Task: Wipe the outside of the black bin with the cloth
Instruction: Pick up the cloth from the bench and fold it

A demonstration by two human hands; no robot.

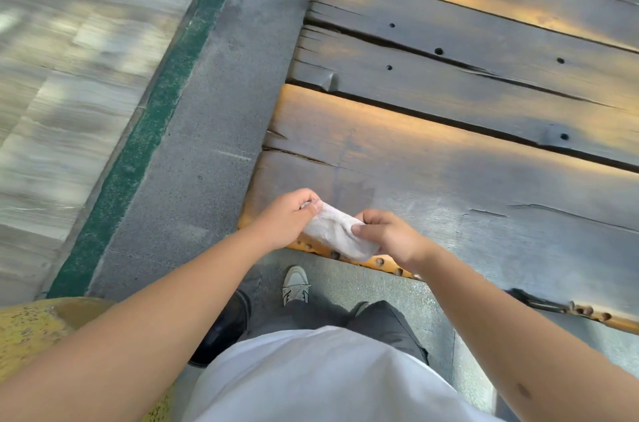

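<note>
So: white shirt and a shoe (296, 284) nearest, on the concrete just short of the bench's near edge. Over that edge, near its left corner, both hands pinch the cloth (337, 232). Left hand (285, 220) has fingers closed on the far-left end; right hand (387, 234) has thumb and fingers pressed together on the near-right end. Cloth's long axis runs diagonally between them, bunched, neither hand nearer. Wooden bench (466, 151) planks beyond. Black bin not clearly in view; a dark rounded object (224, 328) by the left forearm might be it, cannot tell.
</note>
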